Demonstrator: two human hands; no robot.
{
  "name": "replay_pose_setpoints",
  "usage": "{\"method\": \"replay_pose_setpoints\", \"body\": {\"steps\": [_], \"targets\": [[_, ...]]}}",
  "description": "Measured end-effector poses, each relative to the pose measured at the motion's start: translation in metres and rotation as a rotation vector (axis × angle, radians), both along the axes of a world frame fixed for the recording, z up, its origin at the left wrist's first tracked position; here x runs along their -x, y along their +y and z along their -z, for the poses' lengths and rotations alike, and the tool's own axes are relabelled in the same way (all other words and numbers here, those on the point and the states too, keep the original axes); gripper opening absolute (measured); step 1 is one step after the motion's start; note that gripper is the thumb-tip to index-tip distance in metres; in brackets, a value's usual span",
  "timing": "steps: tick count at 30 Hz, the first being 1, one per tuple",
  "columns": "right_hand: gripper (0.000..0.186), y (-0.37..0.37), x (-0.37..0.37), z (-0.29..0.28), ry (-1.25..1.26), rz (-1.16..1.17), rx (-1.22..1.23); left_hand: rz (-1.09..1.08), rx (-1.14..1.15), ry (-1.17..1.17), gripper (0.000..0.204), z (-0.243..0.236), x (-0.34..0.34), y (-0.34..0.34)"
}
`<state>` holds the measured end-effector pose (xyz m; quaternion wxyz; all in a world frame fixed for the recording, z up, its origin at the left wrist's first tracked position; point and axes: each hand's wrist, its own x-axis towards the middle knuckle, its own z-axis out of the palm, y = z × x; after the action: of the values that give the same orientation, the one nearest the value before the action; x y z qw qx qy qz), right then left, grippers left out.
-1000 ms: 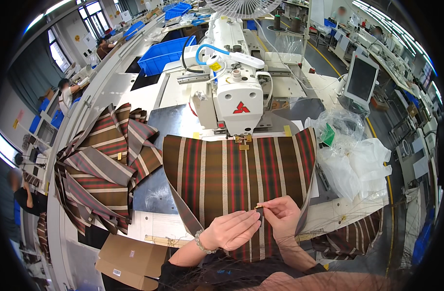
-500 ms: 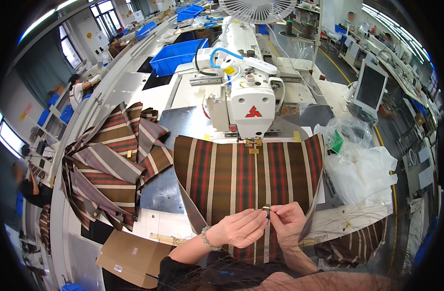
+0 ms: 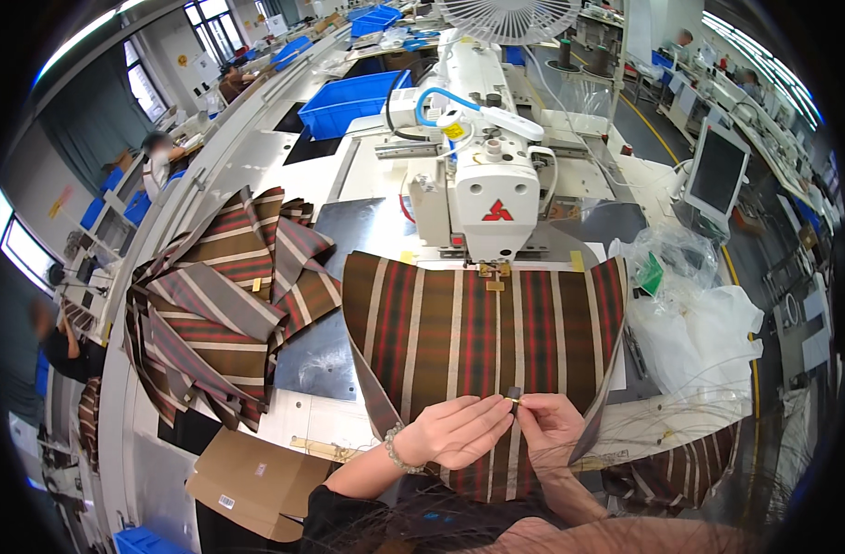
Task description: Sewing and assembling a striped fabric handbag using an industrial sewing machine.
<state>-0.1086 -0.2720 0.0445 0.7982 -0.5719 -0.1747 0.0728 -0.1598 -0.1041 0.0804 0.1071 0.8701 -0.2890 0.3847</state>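
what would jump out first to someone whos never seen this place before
Probably the big white industrial sewing machine near the centre, with a brown, red and cream striped fabric panel spread in front of it. Over the panel's near part, the left hand and right hand meet at a small dark piece. A heap of similar striped fabric lies to the left.

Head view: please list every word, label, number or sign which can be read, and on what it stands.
No words or numbers can be read clearly.
White sewing machine: red three-part emblem, no letters seen; yellow label, too small to read.
Cardboard box: two small labels, one with a barcode, too small to read.
Wall sign at left: orange, blurred.
Striped fabric: no lettering visible.
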Motion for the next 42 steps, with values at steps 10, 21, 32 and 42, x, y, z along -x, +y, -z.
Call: {"method": "replay_pose_setpoints", "body": {"steps": [10, 21, 32, 42], "targets": [[0.019, -0.005, -0.005, -0.005, -0.105, -0.006, 0.117, 0.026, 0.019, -0.058, 0.021, -0.001, -0.006, -0.003], [0.021, -0.007, -0.008, -0.007, -0.252, -0.004, 0.163, 0.042, 0.025, -0.079, 0.022, 0.001, -0.006, -0.001], [0.022, -0.004, -0.011, -0.005, -0.263, -0.033, 0.156, 0.050, 0.043, -0.052, 0.020, 0.005, -0.008, 0.001], [0.020, -0.004, -0.007, 0.001, -0.144, 0.026, 0.108, 0.063, 0.089, -0.095, 0.029, 0.022, -0.011, 0.001]]}}
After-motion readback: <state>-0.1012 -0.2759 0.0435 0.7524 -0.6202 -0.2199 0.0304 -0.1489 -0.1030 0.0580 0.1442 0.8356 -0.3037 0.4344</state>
